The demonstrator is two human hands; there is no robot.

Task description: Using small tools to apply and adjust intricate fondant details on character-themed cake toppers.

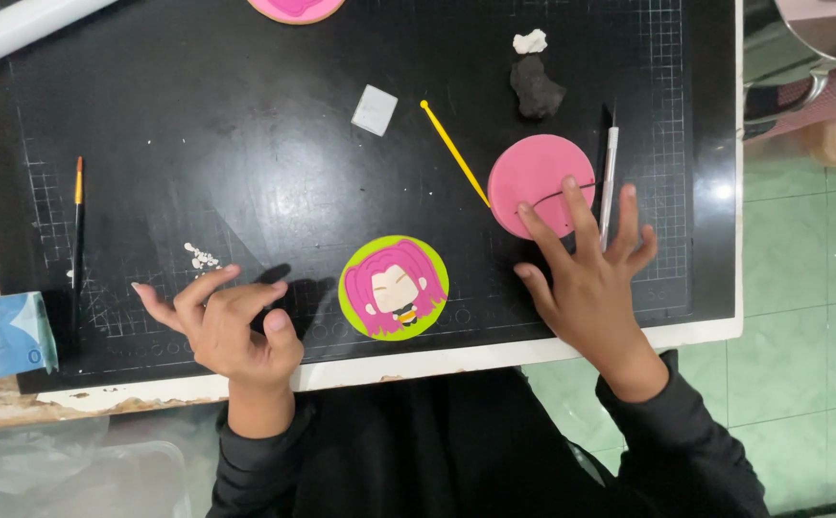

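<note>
Pink clay disc [539, 182] sits on black cutting mat [245, 173], thin dark strand across it. Right hand [590, 278] at disc's 6 o'clock, fingers spread, fingertips [568, 184] touching the disc, pinching nothing. Left hand [231, 321] loosely curled, empty. Green-rimmed pink-haired figure disc [394, 288] between hands. Yellow stick [454, 152] at 10 o'clock of pink disc.

paintbrush [78, 216], black clay lump [536, 88], yellow stick [454, 153]

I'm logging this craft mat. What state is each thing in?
Left hand: empty, fingers curled, above the mat.
Right hand: spread, fingertips on the pink clay disc.
Pink clay disc: flat, thin dark strand across it.
Round character piece: flat, untouched.
Black clay lump: unshaped.
Yellow stick tool: lying loose.
</note>
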